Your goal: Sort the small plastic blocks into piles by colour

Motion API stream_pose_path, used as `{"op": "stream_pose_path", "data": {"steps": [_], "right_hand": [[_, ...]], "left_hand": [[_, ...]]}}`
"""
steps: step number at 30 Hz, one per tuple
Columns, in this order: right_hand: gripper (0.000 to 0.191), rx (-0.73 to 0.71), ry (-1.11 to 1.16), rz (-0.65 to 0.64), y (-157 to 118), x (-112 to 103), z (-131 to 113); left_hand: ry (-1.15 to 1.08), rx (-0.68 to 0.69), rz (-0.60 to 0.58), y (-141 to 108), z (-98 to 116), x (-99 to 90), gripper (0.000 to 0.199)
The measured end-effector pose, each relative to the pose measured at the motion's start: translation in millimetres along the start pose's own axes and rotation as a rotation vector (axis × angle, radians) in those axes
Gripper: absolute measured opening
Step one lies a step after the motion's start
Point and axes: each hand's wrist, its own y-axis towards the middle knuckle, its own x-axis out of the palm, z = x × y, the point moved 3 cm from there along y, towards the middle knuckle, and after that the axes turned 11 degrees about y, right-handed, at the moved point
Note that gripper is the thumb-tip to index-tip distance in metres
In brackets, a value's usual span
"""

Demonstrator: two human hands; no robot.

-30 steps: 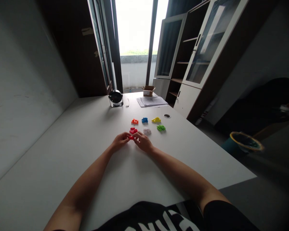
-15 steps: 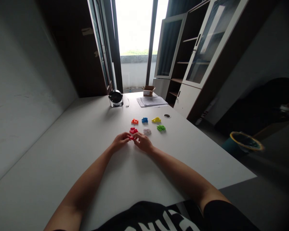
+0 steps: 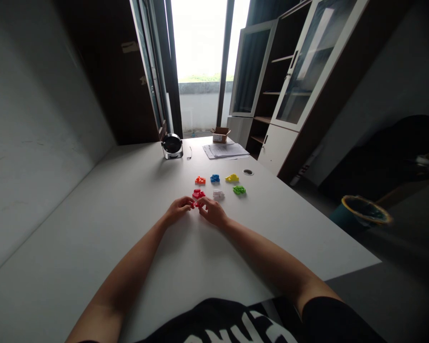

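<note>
Both hands meet over the white table (image 3: 93,224), with a small red plastic piece (image 3: 196,204) pinched between their fingertips. My left hand (image 3: 178,209) grips it from the left, and my right hand (image 3: 211,212) from the right, partly hiding it. Just beyond my fingers lies a red cluster of plastic pieces (image 3: 198,194). Further up sit an orange cluster (image 3: 200,180), a blue cluster (image 3: 215,178) and a yellow cluster (image 3: 231,178). To the right are a pale translucent cluster (image 3: 218,195) and a green cluster (image 3: 239,190).
At the far end of the table stand a round black desk fan (image 3: 171,146), a small cardboard box (image 3: 220,135) and a stack of papers (image 3: 225,151). A cable grommet (image 3: 248,172) is set in the tabletop. A glass-door cabinet (image 3: 275,95) stands beyond the right side.
</note>
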Motion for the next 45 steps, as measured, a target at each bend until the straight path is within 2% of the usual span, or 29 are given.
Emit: {"op": "stream_pose_path", "data": {"steps": [10,19,24,29,40,45], "right_hand": [[0.009,0.028,0.018,-0.01,0.0,0.1,0.3],[0.025,0.031,0.006,-0.031,1.0,1.3,0.9],[0.025,0.004,0.033,-0.035,2.0,1.1,-0.1],[0.027,-0.027,0.029,-0.034,1.9,0.5,-0.5],[0.031,-0.039,-0.015,-0.044,0.8,0.7,2.1],[0.032,-0.023,-0.017,-0.05,0.5,1.1,3.4]], "left_hand": [[-0.024,0.014,-0.009,-1.7,3.2,-1.6,0.029],[0.038,0.03,0.009,-2.9,7.2,-2.9,0.03],[-0.014,0.024,-0.001,-1.6,5.4,-1.9,0.031],[-0.029,0.019,-0.02,0.0,7.5,-2.6,0.024],[0.102,0.034,-0.023,-3.0,8.4,-1.4,0.023],[0.097,0.037,-0.019,-2.6,7.8,-2.3,0.022]]}}
